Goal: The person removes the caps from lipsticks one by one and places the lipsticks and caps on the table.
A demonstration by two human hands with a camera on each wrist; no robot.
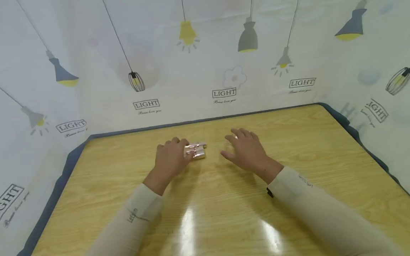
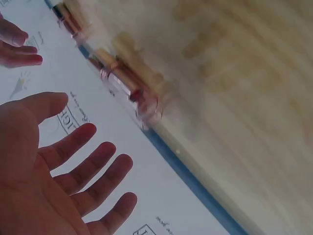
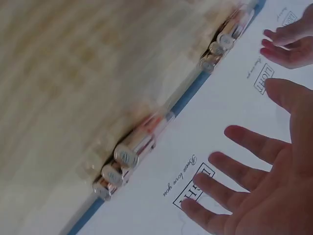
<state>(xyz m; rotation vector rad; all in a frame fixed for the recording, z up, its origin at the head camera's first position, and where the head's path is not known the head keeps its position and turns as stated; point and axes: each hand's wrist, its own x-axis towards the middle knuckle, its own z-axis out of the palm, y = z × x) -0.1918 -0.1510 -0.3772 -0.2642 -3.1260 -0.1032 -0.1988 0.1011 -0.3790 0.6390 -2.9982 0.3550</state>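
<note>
In the head view my left hand (image 1: 172, 156) hovers over a small group of shiny pink-and-silver lipstick-like tubes (image 1: 199, 153), which stick out past its fingertips. The left wrist view shows its fingers spread and apart from a clear pink tube with a gold part (image 2: 122, 81). To the right, my right hand (image 1: 245, 150) is over a second group, mostly hidden beneath it in the head view. The right wrist view shows that group as several clear-ended tubes (image 3: 126, 155) side by side, with small labels on their ends. The fingers there are spread, holding nothing.
A wood-grain table (image 1: 205, 199) with a dark blue edge lies under both hands. White cloth walls (image 1: 205, 64) printed with lamps and the word LIGHT stand behind it and at both sides. Light glares off the front of the tabletop.
</note>
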